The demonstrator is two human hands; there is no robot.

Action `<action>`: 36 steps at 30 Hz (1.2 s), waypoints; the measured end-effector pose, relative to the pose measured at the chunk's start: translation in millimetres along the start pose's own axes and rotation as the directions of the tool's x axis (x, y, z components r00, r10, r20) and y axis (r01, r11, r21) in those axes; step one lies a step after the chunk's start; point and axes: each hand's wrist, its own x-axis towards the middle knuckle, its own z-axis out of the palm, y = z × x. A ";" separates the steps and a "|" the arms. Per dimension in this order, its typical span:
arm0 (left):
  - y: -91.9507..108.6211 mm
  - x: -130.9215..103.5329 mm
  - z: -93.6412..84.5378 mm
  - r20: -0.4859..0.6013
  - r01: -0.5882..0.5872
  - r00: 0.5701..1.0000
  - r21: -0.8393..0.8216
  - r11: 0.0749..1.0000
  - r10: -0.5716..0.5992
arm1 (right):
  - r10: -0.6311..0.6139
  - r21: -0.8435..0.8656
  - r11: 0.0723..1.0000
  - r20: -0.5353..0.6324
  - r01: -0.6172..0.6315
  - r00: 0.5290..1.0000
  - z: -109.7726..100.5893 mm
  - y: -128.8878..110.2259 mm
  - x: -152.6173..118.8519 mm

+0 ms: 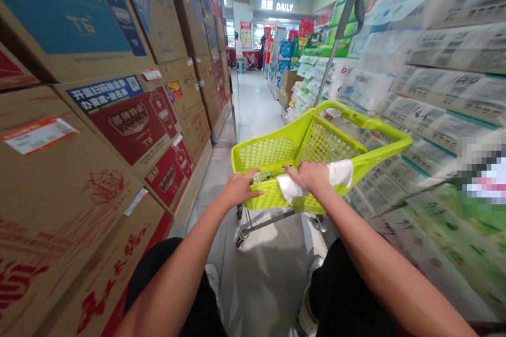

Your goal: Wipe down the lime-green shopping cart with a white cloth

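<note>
A lime-green shopping cart (272, 150) stands crosswise in front of me on grey legs with casters, its handle to the right. My left hand (242, 188) grips the near left rim, thumb over the top and fingers along the outer side. A white cloth (340, 174) lies over the near rim, hanging down the basket's side. On that cloth rests my right hand (310, 175), closed round it and the rim, with the thumb pointing left. Part of the cloth is hidden under the right hand.
Stacked cardboard cartons (130, 121) line the left side. Wrapped paper packs (446, 89) are piled on the right. A grey pole (330, 63) rises behind the cart. The aisle floor (255, 97) runs ahead towards a distant person.
</note>
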 end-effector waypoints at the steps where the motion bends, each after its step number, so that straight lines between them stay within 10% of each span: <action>1: -0.3 -1.5 -0.5 0.005 0.000 1.000 -0.002 1.000 0.000 | 0.049 -0.025 0.998 -0.011 -0.049 0.999 -3.2 20.0 6.6; 5: 5.3 -2.4 2.2 0.011 0.004 1.000 0.025 1.000 -0.004 | 0.139 -0.055 0.987 -0.151 -0.148 0.979 -0.7 58.6 16.5; 13: 4.7 0.0 -1.8 0.013 -0.022 1.000 0.077 0.997 0.021 | -0.334 0.070 0.916 -0.409 0.394 0.849 37.2 -36.2 -37.9; 18: -7.5 -2.8 -5.1 0.032 -0.058 0.998 0.126 0.990 0.055 | -0.200 -0.075 0.980 -0.417 0.186 0.886 20.4 76.3 -9.7; 22: -6.1 1.2 -0.5 0.040 -0.073 0.997 0.144 0.987 0.068 | -0.111 -0.108 0.992 -0.565 0.060 0.818 12.0 146.5 9.1; 31: -14.3 12.7 7.6 -0.028 -0.077 0.996 0.153 0.985 0.082 | -0.382 0.067 0.879 -0.490 0.471 0.783 49.9 3.5 -33.6; 36: -23.0 11.4 0.9 -0.017 -0.065 0.998 0.129 0.989 0.068 | -0.216 -0.021 0.971 -0.494 0.237 0.842 28.1 113.8 -4.3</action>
